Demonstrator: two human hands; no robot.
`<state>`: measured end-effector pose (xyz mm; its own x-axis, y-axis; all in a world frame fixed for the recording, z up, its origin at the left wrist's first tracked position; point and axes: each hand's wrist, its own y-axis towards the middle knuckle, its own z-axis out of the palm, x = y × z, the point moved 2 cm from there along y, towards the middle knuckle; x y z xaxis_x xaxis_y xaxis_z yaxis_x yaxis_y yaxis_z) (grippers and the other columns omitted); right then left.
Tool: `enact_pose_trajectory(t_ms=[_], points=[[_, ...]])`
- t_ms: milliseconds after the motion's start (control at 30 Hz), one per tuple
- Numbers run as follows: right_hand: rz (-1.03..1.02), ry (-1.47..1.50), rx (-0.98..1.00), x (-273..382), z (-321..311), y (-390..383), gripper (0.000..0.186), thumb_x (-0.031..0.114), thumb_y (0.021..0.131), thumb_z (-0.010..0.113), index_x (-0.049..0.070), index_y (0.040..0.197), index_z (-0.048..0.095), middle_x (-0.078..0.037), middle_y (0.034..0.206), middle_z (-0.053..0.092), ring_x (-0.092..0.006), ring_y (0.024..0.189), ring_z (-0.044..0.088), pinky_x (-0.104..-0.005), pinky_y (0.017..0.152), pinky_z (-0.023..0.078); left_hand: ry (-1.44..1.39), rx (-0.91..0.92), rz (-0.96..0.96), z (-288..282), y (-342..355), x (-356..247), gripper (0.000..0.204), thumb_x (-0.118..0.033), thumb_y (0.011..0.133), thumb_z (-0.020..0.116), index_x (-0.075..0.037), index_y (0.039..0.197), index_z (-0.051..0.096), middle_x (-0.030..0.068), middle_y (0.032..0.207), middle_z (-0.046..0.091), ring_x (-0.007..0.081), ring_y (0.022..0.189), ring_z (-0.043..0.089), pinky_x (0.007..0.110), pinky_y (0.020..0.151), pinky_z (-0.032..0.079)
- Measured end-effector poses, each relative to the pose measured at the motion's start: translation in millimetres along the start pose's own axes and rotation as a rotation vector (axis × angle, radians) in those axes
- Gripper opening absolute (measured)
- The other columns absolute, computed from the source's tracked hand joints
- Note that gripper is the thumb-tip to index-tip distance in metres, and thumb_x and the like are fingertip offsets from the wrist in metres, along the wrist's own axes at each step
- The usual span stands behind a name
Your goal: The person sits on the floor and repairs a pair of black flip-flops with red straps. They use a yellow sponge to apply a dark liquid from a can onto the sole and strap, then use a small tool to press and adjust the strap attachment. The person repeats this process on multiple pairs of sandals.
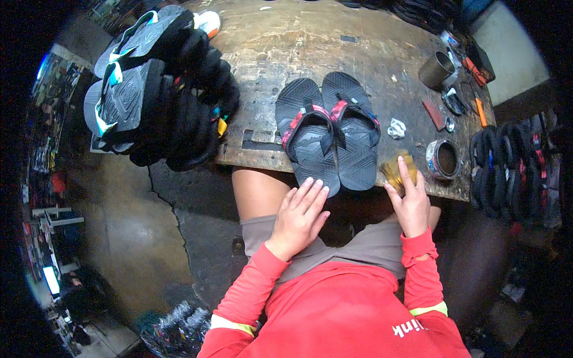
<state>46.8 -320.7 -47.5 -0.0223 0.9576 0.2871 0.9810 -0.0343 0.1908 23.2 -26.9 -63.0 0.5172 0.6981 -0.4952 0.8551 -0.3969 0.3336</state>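
Observation:
A pair of black flip-flops with pink-patterned straps lies side by side near the front edge of the wooden table: a left sandal (307,137) and a right sandal (356,134). My left hand (300,216) rests its outstretched fingers on the heel of the left one, holding nothing. To the right of the pair, my right hand (412,200) has its thumb and fingers apart over a crumpled yellowish-brown piece (394,170) at the table's edge. Whether that piece is cloth, film or foam is unclear. The fingertips touch it without wrapping round it.
Tall stacks of black flip-flops (128,98) stand at the table's left. On the right are a round tin (443,159), a metal cup (437,70), a crumpled white scrap (396,129), a dark red block (434,114) and an orange-handled tool (480,112). More sandals (507,167) stand beyond the right edge.

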Motion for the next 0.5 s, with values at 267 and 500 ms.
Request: enact_pose_trajectory(t_ms=[267, 500], points=[[0.027, 0.015, -0.149, 6.5, -18.8, 6.9, 0.089, 0.033, 0.085, 0.085, 0.023, 0.161, 0.04, -0.025, 0.155, 0.043, -0.0468, 0.112, 0.068, -0.0501, 0.082, 0.061, 0.129, -0.001, -0.009, 4.4, 2.7, -6.6, 0.054, -0.016, 0.089, 0.076, -0.006, 0.141, 0.062, 0.0116, 0.146, 0.061, 0.0278, 0.14, 0.053, 0.054, 0.116, 0.038], [0.335, 0.665, 0.108, 34.7, -30.9, -18.1, 0.035, 0.023, 0.087, 0.088, 0.005, 0.098, 0.06, 0.003, 0.069, 0.052, -0.0072, 0.058, 0.045, -0.0271, 0.053, 0.039, 0.226, 0.006, -0.032, -2.8, 19.2, 11.8, 0.067, -0.016, 0.077, 0.079, -0.007, 0.141, 0.062, 0.0115, 0.15, 0.057, 0.0364, 0.146, 0.046, 0.057, 0.118, 0.034]])
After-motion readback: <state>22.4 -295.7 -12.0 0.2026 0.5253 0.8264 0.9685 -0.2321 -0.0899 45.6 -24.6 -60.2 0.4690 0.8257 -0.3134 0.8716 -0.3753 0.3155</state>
